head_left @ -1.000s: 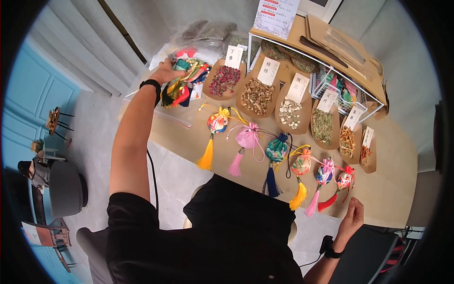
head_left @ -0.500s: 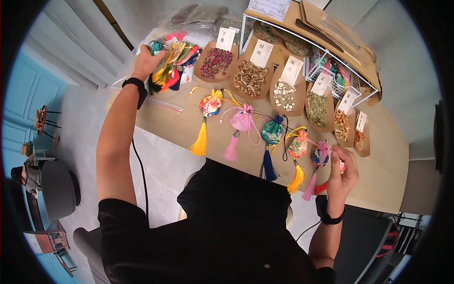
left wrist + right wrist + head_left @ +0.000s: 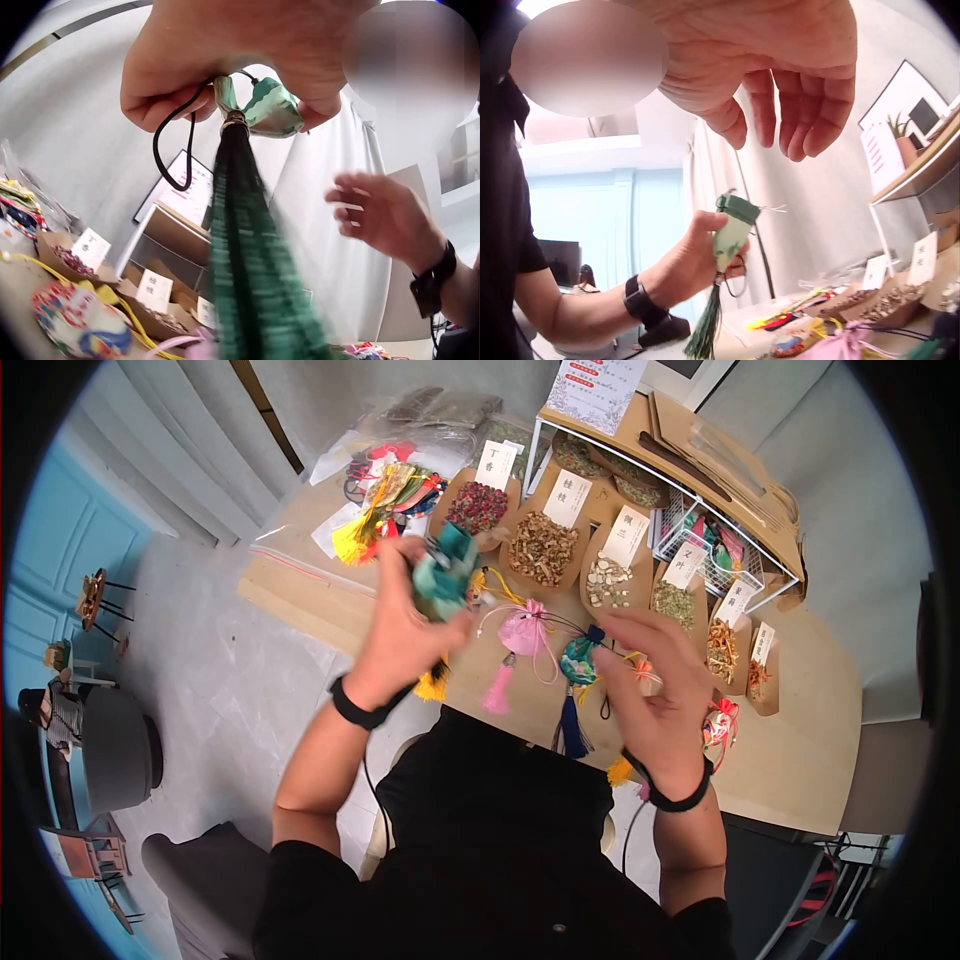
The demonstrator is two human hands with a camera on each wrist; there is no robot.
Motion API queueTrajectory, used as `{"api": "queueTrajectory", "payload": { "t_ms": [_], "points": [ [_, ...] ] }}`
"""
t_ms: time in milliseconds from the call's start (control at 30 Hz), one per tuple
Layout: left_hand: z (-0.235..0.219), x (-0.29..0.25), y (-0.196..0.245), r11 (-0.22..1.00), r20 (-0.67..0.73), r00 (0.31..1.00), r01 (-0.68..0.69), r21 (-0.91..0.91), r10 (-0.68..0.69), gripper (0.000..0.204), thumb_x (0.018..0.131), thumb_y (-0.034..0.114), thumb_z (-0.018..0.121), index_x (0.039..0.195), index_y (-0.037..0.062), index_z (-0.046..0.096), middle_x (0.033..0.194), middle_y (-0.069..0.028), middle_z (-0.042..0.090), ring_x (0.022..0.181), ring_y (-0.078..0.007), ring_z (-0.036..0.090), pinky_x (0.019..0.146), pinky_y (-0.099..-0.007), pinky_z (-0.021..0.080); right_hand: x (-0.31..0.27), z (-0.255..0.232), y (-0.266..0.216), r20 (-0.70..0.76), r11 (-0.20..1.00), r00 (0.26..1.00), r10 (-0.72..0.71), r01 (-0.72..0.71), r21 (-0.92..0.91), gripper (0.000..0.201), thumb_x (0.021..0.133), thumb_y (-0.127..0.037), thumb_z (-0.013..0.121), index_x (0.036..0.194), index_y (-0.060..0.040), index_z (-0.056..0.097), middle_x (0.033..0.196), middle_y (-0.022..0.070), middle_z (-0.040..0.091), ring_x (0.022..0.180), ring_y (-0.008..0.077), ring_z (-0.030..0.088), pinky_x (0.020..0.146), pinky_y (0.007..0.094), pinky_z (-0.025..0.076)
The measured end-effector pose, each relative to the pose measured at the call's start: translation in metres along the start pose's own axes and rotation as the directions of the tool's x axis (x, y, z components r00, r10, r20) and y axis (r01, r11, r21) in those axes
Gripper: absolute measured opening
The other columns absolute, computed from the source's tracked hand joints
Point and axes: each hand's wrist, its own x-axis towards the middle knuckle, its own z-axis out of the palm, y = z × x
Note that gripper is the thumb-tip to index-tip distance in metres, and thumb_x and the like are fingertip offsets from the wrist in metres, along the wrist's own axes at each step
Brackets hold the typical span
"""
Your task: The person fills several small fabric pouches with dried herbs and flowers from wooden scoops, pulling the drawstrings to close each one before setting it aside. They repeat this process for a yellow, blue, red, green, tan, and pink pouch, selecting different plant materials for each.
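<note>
The green pouch (image 3: 440, 585), which was among the pile (image 3: 412, 490) at 11 o'clock, is now lifted over the table (image 3: 790, 760) in the left hand's (image 3: 385, 635) grip, so it looks free to work on; the right hand (image 3: 665, 710), apart at 3 o'clock, is empty with fingers loosely bent. Besides that one pouch, five tabletop pouches (image 3: 524, 632) show, with six labelled trays (image 3: 578, 555) from 12 to 3 o'clock; I cannot count the pile

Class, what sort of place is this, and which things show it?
Probably a craft workspace for scented sachets: labelled trays of dried plant pieces stand on the table, near drawstring pouches with tassels.
</note>
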Motion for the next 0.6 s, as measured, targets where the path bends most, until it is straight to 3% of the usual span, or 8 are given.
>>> {"api": "queueTrajectory", "payload": {
  "t_ms": [100, 167, 200, 333, 433, 533, 600],
  "points": [
    [0.032, -0.030, 0.010, 1.000, 0.024, 0.999, 0.021, 0.010, -0.022, 0.072, 0.067, 0.002, 0.080, 0.124, 0.0092, 0.037, 0.113, -0.0063, 0.041, 0.104, -0.0155, 0.046, 0.096, -0.0292, 0.043, 0.015, 0.017, -0.016, 0.040, 0.992, 0.993, -0.114, 0.112, 0.054, 0.035, 0.084, -0.008, 0.083, 0.117, -0.0030, 0.073, 0.114, 0.0137, 0.072, 0.096, 0.0293, 0.071, 0.081, 0.0371, 0.057],
    [0.043, -0.041, 0.007, 1.000, 0.053, 0.998, -0.029, 0.004, 0.029, 0.079, 0.066, 0.011, 0.092, 0.120, 0.0100, 0.034, 0.115, -0.0073, 0.043, 0.107, -0.0162, 0.048, 0.093, -0.0315, 0.047, 0.015, 0.024, -0.020, 0.055, 0.987, 0.987, -0.150, 0.146, 0.066, 0.037, 0.083, -0.010, 0.084, 0.117, -0.0033, 0.072, 0.113, 0.0137, 0.071, 0.096, 0.0302, 0.071, 0.080, 0.0380, 0.057],
    [0.051, -0.045, -0.001, 0.998, 0.006, 0.999, -0.052, -0.021, 0.052, 0.077, 0.064, 0.014, 0.092, 0.118, 0.0072, 0.037, 0.109, -0.0096, 0.046, 0.101, -0.0220, 0.049, 0.089, -0.0358, 0.047, 0.011, 0.030, -0.018, 0.062, 0.988, 0.988, -0.143, 0.139, 0.067, 0.036, 0.083, -0.011, 0.084, 0.117, -0.0033, 0.072, 0.112, 0.0136, 0.070, 0.096, 0.0307, 0.071, 0.079, 0.0384, 0.057],
    [0.060, -0.042, -0.001, 0.942, -0.044, 0.952, -0.290, 0.171, 0.302, 0.075, 0.061, 0.021, 0.095, 0.113, 0.0048, 0.043, 0.102, -0.0135, 0.050, 0.092, -0.0328, 0.050, 0.081, -0.0443, 0.044, -0.003, 0.038, -0.011, 0.114, 0.995, 0.988, -0.102, 0.101, 0.013, 0.030, 0.085, -0.011, 0.081, 0.112, -0.0035, 0.070, 0.104, 0.0126, 0.068, 0.088, 0.0312, 0.071, 0.073, 0.0388, 0.057],
    [0.063, -0.040, 0.004, 0.861, 0.017, 0.922, -0.369, 0.350, 0.388, 0.075, 0.058, 0.023, 0.096, 0.110, 0.0054, 0.046, 0.103, -0.0147, 0.051, 0.092, -0.0345, 0.051, 0.079, -0.0469, 0.042, -0.010, 0.038, -0.011, 0.203, 0.995, 0.976, 0.081, -0.092, 0.045, 0.023, 0.087, -0.009, 0.078, 0.107, -0.0030, 0.069, 0.100, 0.0118, 0.067, 0.079, 0.0307, 0.070, 0.068, 0.0381, 0.056],
    [0.066, -0.040, 0.008, 0.802, 0.077, 0.900, -0.419, 0.425, 0.429, 0.085, 0.055, 0.028, 0.098, 0.121, 0.0032, 0.050, 0.106, -0.0156, 0.053, 0.097, -0.0359, 0.053, 0.084, -0.0487, 0.043, -0.014, 0.036, 0.001, 0.267, 0.992, 0.958, 0.105, -0.118, 0.034, 0.017, 0.089, -0.008, 0.076, 0.101, -0.0025, 0.067, 0.097, 0.0113, 0.066, 0.073, 0.0297, 0.069, 0.064, 0.0387, 0.055],
    [0.061, -0.039, 0.019, 0.821, 0.035, 0.960, -0.257, 0.509, 0.279, 0.094, 0.057, 0.031, 0.097, 0.132, 0.0004, 0.048, 0.114, -0.0205, 0.051, 0.104, -0.0381, 0.052, 0.091, -0.0489, 0.045, -0.015, 0.034, 0.001, 0.226, 0.987, 0.962, 0.154, -0.159, 0.007, 0.016, 0.089, -0.008, 0.076, 0.099, -0.0026, 0.065, 0.096, 0.0115, 0.066, 0.074, 0.0305, 0.069, 0.064, 0.0391, 0.055]
  ]
}}
